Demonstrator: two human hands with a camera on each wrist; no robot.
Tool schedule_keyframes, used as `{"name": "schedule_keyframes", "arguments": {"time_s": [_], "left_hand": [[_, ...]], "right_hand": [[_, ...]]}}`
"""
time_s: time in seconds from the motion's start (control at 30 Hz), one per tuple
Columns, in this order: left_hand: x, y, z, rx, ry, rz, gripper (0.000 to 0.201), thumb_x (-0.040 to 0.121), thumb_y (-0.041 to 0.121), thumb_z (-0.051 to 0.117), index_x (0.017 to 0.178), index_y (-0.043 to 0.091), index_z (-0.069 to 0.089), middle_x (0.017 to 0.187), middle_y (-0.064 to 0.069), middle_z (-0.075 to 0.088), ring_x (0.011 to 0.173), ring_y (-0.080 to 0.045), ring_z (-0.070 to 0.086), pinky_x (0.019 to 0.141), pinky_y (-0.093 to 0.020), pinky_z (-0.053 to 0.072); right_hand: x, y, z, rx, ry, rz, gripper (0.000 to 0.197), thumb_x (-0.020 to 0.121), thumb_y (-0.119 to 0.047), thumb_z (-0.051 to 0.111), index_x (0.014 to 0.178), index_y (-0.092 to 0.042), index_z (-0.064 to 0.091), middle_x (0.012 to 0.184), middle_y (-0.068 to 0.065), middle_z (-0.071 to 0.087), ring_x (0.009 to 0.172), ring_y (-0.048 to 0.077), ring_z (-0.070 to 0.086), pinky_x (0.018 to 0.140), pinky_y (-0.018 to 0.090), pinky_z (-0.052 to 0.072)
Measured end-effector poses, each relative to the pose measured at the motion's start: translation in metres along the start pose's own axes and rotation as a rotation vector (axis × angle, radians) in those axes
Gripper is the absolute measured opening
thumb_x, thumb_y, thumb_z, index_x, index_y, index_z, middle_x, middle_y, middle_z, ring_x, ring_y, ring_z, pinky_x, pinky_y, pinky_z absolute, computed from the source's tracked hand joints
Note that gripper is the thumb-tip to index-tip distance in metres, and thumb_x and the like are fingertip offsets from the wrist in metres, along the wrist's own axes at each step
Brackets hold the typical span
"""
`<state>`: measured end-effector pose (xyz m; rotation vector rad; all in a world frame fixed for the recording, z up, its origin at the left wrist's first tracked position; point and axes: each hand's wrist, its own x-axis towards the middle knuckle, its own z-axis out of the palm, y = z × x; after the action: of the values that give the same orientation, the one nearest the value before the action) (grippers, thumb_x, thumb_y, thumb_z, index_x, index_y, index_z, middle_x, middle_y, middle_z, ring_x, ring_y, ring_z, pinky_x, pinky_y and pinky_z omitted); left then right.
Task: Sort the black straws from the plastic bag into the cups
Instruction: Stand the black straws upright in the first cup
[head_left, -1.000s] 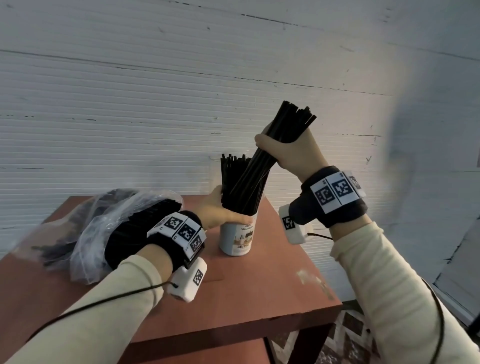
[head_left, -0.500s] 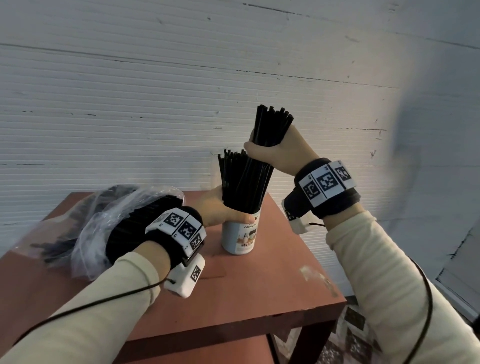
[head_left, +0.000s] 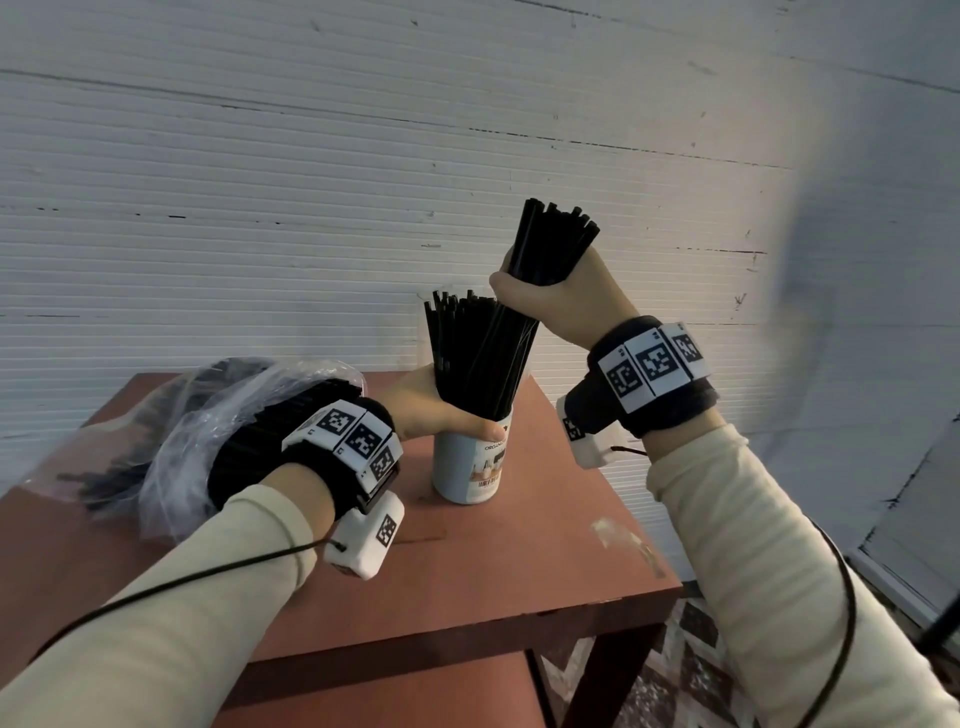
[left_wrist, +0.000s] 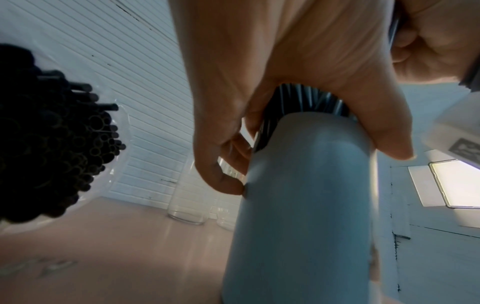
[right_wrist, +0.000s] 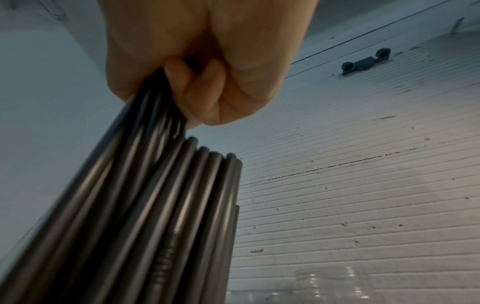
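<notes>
While left hand (head_left: 436, 410) grips cup (head_left: 470, 462) near surface (head_left: 519, 566) far right corner, right hand (head_left: 558, 299) clutches straw bundle (head_left: 524, 312), lower ends inside cup.

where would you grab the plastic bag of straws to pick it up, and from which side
Grip the plastic bag around its bulging middle, coming from above. It lies on its side on the table left of the cup, and its straws show open ends toward the cup, so an end grip could spill them.
</notes>
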<state>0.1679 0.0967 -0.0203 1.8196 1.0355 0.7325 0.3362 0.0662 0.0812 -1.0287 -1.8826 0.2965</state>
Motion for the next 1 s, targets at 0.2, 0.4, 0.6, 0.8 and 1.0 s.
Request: {"name": "schedule_keyframes", "arguments": {"time_s": [0.2, 0.4, 0.6, 0.8, 1.0], "left_hand": [[-0.003, -0.004, -0.018, 0.033, -0.148, -0.128, 0.081, 0.050, 0.047, 0.092, 0.123, 0.034, 0.059, 0.123, 0.011, 0.065, 0.122, -0.014, 0.055, 0.105, -0.048, 0.042], [-0.007, 0.003, -0.030, 0.072, -0.200, -0.167, 0.099, 0.044, 0.061, 0.087, 0.131, 0.027, 0.054, 0.130, 0.009, 0.060, 0.126, -0.014, 0.050, 0.109, -0.043, 0.039], [-0.002, 0.000, -0.025, 0.037, -0.210, -0.130, 0.101, 0.037, 0.068, 0.087, 0.125, 0.026, 0.059, 0.127, 0.004, 0.064, 0.123, -0.014, 0.055, 0.108, -0.041, 0.043], [-0.007, 0.003, -0.018, -0.014, -0.239, -0.133, 0.100, 0.028, 0.070, 0.086, 0.116, 0.033, 0.057, 0.122, 0.012, 0.062, 0.118, -0.006, 0.054, 0.096, -0.027, 0.046], [-0.010, 0.003, -0.017, -0.044, -0.221, -0.226, 0.080, 0.061, 0.038, 0.082, 0.134, 0.029, 0.050, 0.133, 0.008, 0.058, 0.127, -0.015, 0.049, 0.110, -0.046, 0.038]], "right_hand": [[-0.001, 0.003, -0.001, 0.028, 0.008, 0.027, 0.015, 0.086, -0.014, 0.066, 0.083, 0.001, 0.063, 0.073, 0.001, 0.060, 0.064, 0.004, 0.058, 0.061, 0.017, 0.049], [0.000, 0.002, -0.002, 0.016, -0.027, 0.010, 0.015, 0.085, -0.017, 0.066, 0.079, -0.004, 0.063, 0.071, -0.001, 0.060, 0.065, 0.006, 0.059, 0.063, 0.018, 0.049], [-0.001, -0.002, -0.001, 0.019, -0.045, 0.025, 0.017, 0.085, -0.018, 0.066, 0.080, -0.002, 0.063, 0.072, 0.001, 0.061, 0.065, 0.007, 0.059, 0.062, 0.020, 0.049], [-0.002, -0.004, 0.000, 0.013, -0.078, 0.022, 0.013, 0.086, -0.015, 0.064, 0.079, -0.004, 0.063, 0.070, -0.003, 0.059, 0.063, 0.003, 0.056, 0.060, 0.014, 0.045], [-0.006, 0.007, -0.001, 0.007, -0.050, 0.068, 0.014, 0.086, -0.016, 0.065, 0.083, -0.002, 0.064, 0.072, -0.003, 0.061, 0.065, 0.003, 0.059, 0.060, 0.016, 0.047]]}}
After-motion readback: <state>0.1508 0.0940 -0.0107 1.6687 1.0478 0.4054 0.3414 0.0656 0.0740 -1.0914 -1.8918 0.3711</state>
